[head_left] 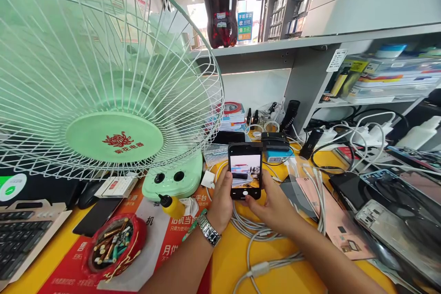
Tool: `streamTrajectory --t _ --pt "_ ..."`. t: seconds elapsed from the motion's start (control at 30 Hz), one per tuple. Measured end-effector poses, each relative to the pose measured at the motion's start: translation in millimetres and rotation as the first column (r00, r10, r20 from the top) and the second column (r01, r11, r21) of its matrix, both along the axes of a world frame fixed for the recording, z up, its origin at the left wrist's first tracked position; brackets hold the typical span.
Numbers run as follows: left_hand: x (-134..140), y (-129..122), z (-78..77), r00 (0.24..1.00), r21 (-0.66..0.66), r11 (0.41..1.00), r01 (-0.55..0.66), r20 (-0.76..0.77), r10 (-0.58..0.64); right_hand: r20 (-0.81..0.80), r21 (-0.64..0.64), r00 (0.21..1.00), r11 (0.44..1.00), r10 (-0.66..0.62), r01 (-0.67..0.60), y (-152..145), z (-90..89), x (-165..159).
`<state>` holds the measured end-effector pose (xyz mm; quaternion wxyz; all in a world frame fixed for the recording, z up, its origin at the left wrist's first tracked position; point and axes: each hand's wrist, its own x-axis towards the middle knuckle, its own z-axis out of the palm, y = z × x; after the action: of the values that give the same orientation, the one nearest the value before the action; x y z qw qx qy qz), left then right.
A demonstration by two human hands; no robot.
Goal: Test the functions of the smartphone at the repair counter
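Note:
Held upright in front of me is a black smartphone (245,172), its screen lit with a camera view of the desk behind it. Around its left edge is my left hand (222,200), with a metal wristwatch (208,229) on that wrist. My right hand (270,202) grips the lower right side, its thumb at the bottom of the screen near the round white shutter button. The fingers behind the phone are hidden. Beneath the hands lies a coil of white cable (253,227) on the yellow desktop (223,262).
A large green fan (113,135) fills the left. Below it stand a red ashtray (139,243) of cigarette butts, a yellow bottle (174,206) and a keyboard (25,239). Phone parts (386,220) and cables crowd the right. A cola bottle (220,9) stands on the shelf above.

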<state>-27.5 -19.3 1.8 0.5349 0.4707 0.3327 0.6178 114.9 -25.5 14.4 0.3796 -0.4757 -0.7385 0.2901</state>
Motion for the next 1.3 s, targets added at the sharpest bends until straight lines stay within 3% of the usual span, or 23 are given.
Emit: streamTrajectory --t 0.43,0.7,0.83,0.93,1.1,1.3 --pt "0.0 0.6 3.0 0.996 0.041 0.998 -0.055 -0.068 0.057 0.019 -0.008 0.999 0.999 -0.033 0.033 0.5 -2.2 -1.0" --pt "-0.5 1.1 -1.0 1.000 0.011 1.000 0.003 -0.017 -0.002 -0.003 0.007 1.000 1.000 -0.009 0.009 0.8 2.2 -1.3" --pt "-0.5 2.1 -3.2 1.000 -0.005 1.000 -0.026 -0.008 0.026 -0.056 -0.033 0.998 0.999 0.018 -0.020 1.8 -0.1 -0.4" --pt "1.0 1.1 1.7 0.998 -0.045 0.999 0.005 0.063 -0.002 -0.160 -0.088 0.984 0.992 0.077 -0.091 3.3 -0.5 1.5" --pt "5.0 -3.6 16.5 0.958 -0.186 0.964 0.190 0.251 -0.141 -0.387 -0.153 0.898 0.946 0.210 -0.287 6.3 1.4 6.6" --pt "5.2 -4.2 23.0 0.944 -0.256 0.945 0.204 0.307 -0.121 -0.525 -0.220 0.811 0.880 0.257 -0.422 9.7 3.5 8.6"
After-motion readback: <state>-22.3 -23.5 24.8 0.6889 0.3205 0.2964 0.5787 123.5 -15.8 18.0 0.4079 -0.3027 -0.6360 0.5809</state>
